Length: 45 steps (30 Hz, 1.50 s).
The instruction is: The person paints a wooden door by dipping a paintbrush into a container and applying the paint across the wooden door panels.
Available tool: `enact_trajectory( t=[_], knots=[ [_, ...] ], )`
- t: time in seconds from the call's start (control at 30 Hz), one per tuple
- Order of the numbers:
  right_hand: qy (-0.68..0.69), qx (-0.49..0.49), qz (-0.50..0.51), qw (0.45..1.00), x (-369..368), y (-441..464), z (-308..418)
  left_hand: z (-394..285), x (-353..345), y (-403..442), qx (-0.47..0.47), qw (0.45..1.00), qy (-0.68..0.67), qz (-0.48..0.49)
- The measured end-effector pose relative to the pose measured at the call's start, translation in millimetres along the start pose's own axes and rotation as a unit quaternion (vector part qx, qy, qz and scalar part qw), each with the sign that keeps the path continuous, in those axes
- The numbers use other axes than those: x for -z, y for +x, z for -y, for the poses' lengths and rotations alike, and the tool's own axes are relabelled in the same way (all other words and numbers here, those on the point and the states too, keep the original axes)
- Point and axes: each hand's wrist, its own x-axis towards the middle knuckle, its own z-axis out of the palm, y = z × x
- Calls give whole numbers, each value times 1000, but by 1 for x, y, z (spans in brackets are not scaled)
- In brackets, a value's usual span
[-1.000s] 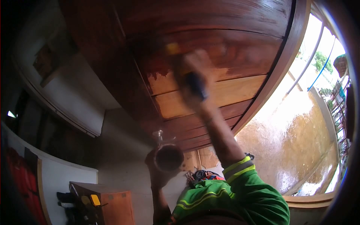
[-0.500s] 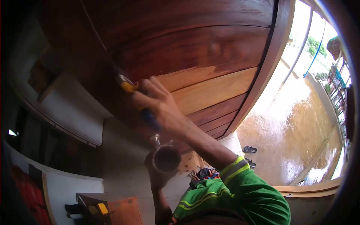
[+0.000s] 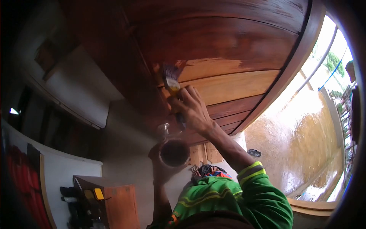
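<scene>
My right hand (image 3: 193,110) is closed round a paintbrush (image 3: 173,82) with a yellow and dark blue handle. Its dark bristles press against a wooden plank door (image 3: 228,42). Most planks are coated a glossy dark red-brown; the strips (image 3: 236,86) by the brush show pale wood. Lower down, my left hand (image 3: 163,173) grips a round open container (image 3: 174,152), whose inside looks dark. The fingers behind it are partly hidden. Just above the container, a silver door knob (image 3: 164,128) sticks out from the door.
At lower left stands an orange-brown wooden cabinet (image 3: 121,206), with a yellow object (image 3: 99,194) beside its panel. Red items (image 3: 23,175) hang at far left. Outside, right, lie wet ground (image 3: 282,141) and dark sandals (image 3: 254,153). A wooden sill (image 3: 312,206) borders the doorway.
The brush has moved from the door's dark left edge onto the planks, its bristles now at the border of the pale wood. The view has shifted slightly; the container stays in my left hand.
</scene>
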Motion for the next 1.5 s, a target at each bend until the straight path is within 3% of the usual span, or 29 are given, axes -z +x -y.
enact_trajectory(
  t=[0.1,0.2,0.27,0.37,0.5,0.6,0.77,0.83,0.93,1.1,1.23,1.37,1.43,1.5],
  knots=[
    [65,-14,34,997,27,16,27,-3,7,-2,19,999,22,30],
    [93,-70,145,983,39,53,15,-14,10,-4,18,1000,17,10],
    [118,-70,78,987,40,91,1,-20,12,-2,0,1000,24,10],
    [27,7,-67,997,51,108,24,-17,12,-6,11,1000,-15,0],
    [-54,121,-16,991,16,53,10,-15,16,-10,27,999,-12,-16],
    [-49,101,84,990,-9,16,11,0,13,-18,21,998,-59,-27],
    [15,60,35,997,29,62,36,12,5,-23,33,991,-121,-46],
    [24,42,-10,999,25,69,29,-1,10,-19,17,999,-44,-26],
    [60,0,16,998,6,33,25,-18,17,-8,-2,1000,12,-18],
    [80,-8,-170,982,-2,27,31,-7,8,-17,44,997,-57,-20],
    [73,10,-8,997,-40,-18,-4,-24,16,0,35,994,-101,12],
    [83,-41,-41,995,-10,14,27,-17,16,-10,31,1000,-4,-2],
    [82,-60,-81,992,3,53,24,-10,13,-16,30,999,-24,-21],
    [59,-13,-103,993,15,81,18,-4,7,-20,27,997,-60,-37]
  ],
)
